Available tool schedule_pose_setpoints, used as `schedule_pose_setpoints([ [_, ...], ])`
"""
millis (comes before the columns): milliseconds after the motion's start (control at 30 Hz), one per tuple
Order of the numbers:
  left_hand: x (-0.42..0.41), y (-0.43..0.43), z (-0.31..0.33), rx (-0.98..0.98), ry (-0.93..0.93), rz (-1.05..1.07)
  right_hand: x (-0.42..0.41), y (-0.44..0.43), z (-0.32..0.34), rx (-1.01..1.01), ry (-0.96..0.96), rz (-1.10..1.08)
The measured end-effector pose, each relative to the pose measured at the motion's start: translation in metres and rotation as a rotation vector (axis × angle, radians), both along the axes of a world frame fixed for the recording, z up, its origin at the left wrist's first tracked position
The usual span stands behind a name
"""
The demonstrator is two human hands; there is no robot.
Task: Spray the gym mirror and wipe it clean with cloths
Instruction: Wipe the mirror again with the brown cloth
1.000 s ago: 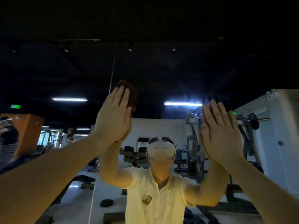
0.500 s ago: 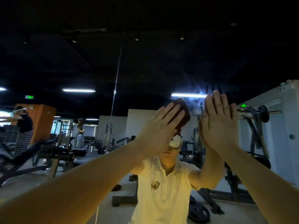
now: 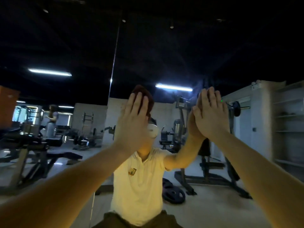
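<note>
Examining the head view, we record a person standing close to the gym mirror (image 3: 79,46) with both arms raised to it. The left hand (image 3: 133,124) lies flat, fingers straight and together, pressing a dark reddish-brown cloth (image 3: 142,93) against the glass just right of the vertical panel seam (image 3: 113,63). The cloth's upper edge shows above the fingertips; the rest is hidden behind the palm. The right hand (image 3: 212,116) is likewise flat and open-palmed on the glass, meeting its own reflection. We cannot tell whether a second cloth sits beneath it, as none is visible. No spray bottle is in view. We judge the step in hand to be wiping, at about head height. We cannot assess streaks or wet film in this dim light, so progress is undetermined. To do the step well, we advise even pressure through the whole palm, so the cloth lies spread rather than bunched at the top. Passes should overlap and run right up to the seam, with one pass along the seam itself, where fluid tends to collect. If the right palm is bare, it risks printing cleaned glass and should be lifted off or given a cloth. The reflected weight plates (image 3: 174,193) lie low, well apart from the area being worked.
</note>
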State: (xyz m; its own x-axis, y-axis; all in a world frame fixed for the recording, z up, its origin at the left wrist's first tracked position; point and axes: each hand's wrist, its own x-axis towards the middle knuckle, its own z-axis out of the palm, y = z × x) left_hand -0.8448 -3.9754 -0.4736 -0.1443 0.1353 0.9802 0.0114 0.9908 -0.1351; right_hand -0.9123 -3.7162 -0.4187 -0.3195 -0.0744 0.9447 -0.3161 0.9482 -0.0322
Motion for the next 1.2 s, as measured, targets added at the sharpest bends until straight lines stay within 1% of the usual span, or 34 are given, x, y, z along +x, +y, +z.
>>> schedule_pose_setpoints([
  [133,-0.014,0.039,-0.005,-0.059,0.021,-0.074,0.008,0.013,0.006,0.048,-0.092,-0.016],
  [200,-0.021,0.061,-0.012,-0.128,0.001,-0.069,0.013,0.020,0.005,0.092,-0.142,-0.001],
  [333,-0.031,0.080,-0.043,-0.466,-0.089,-0.027,0.031,0.031,-0.022,0.141,-0.133,0.083],
  [400,-0.025,0.059,-0.053,-0.613,-0.113,0.016,0.036,0.035,-0.049,0.165,-0.107,0.081],
  [433,-0.019,0.042,-0.053,-0.649,-0.122,0.057,0.036,0.037,-0.061,0.163,-0.109,0.083],
  [467,-0.012,0.022,-0.051,-0.647,-0.125,0.097,0.036,0.038,-0.072,0.157,-0.111,0.087],
  [500,-0.003,0.001,-0.048,-0.595,-0.123,0.135,0.034,0.037,-0.083,0.152,-0.100,0.092],
  [600,0.020,-0.048,-0.040,-0.278,-0.057,0.180,0.027,0.031,-0.112,0.134,-0.093,0.116],
  [700,0.017,-0.032,-0.056,-0.060,-0.021,0.150,0.019,0.025,-0.133,0.112,-0.097,0.117],
  [800,0.001,0.019,-0.082,0.028,0.001,0.056,0.019,0.030,-0.147,0.103,-0.089,0.164],
  [900,-0.017,0.078,-0.117,-0.075,-0.082,0.003,0.021,0.039,-0.162,0.150,-0.107,0.221],
  [967,-0.029,0.114,-0.145,-0.228,-0.139,-0.045,0.021,0.045,-0.171,0.172,-0.134,0.244],
  [1033,-0.036,0.128,-0.165,-0.393,-0.209,-0.076,0.022,0.049,-0.179,0.173,-0.135,0.252],
  [1067,-0.036,0.123,-0.170,-0.445,-0.235,-0.072,0.024,0.051,-0.183,0.171,-0.120,0.259],
  [1133,-0.029,0.095,-0.172,-0.489,-0.239,-0.023,0.027,0.051,-0.193,0.148,-0.097,0.289],
  [1200,-0.016,0.051,-0.175,-0.441,-0.196,0.028,0.029,0.048,-0.204,0.120,-0.082,0.309],
])
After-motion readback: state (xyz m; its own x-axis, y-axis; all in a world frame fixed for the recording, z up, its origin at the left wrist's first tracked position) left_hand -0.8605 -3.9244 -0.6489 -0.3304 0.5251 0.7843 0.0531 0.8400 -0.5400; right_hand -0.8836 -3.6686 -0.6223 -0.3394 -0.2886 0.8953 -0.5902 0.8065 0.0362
